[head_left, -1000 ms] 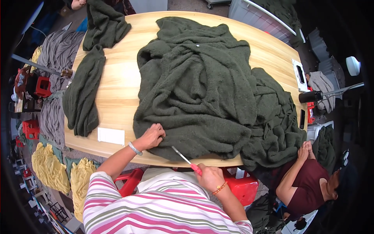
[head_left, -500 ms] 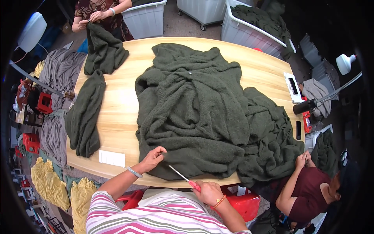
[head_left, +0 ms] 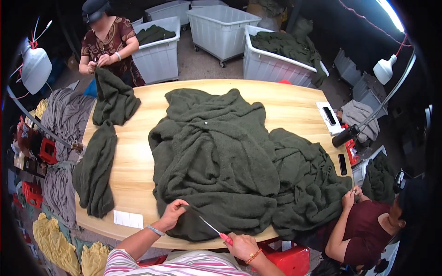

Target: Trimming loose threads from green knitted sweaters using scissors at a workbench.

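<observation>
Pinching the near hem of the dark green fleece garment (head_left: 216, 170) with our left hand (head_left: 172, 214), fingers pressed together on the cloth, we hold red-handled snips (head_left: 212, 227) in our closed right hand (head_left: 241, 246), blade angling up-left toward that pinch

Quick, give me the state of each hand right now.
Left hand: closed, pinching the near edge of the dark green fleece garment.
Right hand: closed around the red-handled scissors.

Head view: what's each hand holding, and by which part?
Right hand holds a thin red-handled tool by its handle. Left hand pinches the near edge of the dark green fleece garment.
</observation>
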Available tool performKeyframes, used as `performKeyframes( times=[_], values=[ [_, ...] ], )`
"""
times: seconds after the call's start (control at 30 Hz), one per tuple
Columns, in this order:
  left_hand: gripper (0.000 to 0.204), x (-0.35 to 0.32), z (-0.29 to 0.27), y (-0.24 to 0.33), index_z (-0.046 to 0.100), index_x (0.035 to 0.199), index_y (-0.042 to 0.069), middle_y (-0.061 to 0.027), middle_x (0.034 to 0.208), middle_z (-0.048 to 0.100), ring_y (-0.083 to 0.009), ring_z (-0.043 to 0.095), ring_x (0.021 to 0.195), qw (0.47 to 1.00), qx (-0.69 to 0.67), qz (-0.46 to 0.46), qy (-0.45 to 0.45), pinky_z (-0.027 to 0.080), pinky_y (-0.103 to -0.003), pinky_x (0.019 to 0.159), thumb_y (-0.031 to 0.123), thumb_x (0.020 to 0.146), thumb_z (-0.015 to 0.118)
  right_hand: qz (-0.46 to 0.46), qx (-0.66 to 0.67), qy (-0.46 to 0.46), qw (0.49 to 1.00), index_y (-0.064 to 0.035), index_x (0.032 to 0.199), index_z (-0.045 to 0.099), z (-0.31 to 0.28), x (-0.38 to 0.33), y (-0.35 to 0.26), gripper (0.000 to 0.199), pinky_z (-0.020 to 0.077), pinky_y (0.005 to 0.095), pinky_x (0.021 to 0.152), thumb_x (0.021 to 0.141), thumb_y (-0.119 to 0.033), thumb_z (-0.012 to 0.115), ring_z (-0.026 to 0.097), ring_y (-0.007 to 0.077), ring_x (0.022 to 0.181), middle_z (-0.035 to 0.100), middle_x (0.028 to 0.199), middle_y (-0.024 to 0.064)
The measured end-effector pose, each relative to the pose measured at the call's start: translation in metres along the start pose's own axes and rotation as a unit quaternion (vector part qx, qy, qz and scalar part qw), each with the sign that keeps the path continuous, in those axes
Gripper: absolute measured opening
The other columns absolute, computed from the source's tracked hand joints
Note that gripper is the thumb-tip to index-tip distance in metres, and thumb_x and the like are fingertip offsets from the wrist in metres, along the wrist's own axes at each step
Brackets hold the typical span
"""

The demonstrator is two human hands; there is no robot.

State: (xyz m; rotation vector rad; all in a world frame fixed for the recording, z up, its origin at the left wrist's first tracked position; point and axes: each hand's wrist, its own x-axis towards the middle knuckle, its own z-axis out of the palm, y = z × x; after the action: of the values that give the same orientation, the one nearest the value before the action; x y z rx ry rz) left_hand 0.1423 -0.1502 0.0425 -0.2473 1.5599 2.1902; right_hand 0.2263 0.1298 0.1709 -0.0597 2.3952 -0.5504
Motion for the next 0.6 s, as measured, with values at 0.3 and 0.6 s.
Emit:
performKeyframes(
  times=[0.3,0.6],
  values=[
    [0.011,0.177,-0.050,0.094,0.068,0.091,0.004,0.0001,0.081,0.063,-0.0094,0.053,0.067,0.936,0.245,0.178,0.179,0.045,-0.022,0.067,0.002,0.083,0.062,-0.028,0.026,0.048,0.998,-0.0093,0.102,0.062,-0.009,0.002,0.005,0.030,0.0509,0.0525,0.071,0.088,-0.036,0.062,0.066,0.0417,0.078,0.067,0.080,0.0217],
    [0.008,0.167,-0.031,0.100,0.067,0.090,0.003,0.0006,0.077,0.063,-0.0044,0.055,0.068,0.946,0.254,0.174,0.103,0.044,-0.020,0.062,0.001,0.084,0.063,-0.028,0.064,0.062,0.996,-0.0111,0.105,0.062,-0.001,-0.011,0.024,0.030,0.0511,0.0529,0.071,0.088,-0.036,0.062,0.066,0.0425,0.080,0.068,0.081,0.0215]
  ],
)
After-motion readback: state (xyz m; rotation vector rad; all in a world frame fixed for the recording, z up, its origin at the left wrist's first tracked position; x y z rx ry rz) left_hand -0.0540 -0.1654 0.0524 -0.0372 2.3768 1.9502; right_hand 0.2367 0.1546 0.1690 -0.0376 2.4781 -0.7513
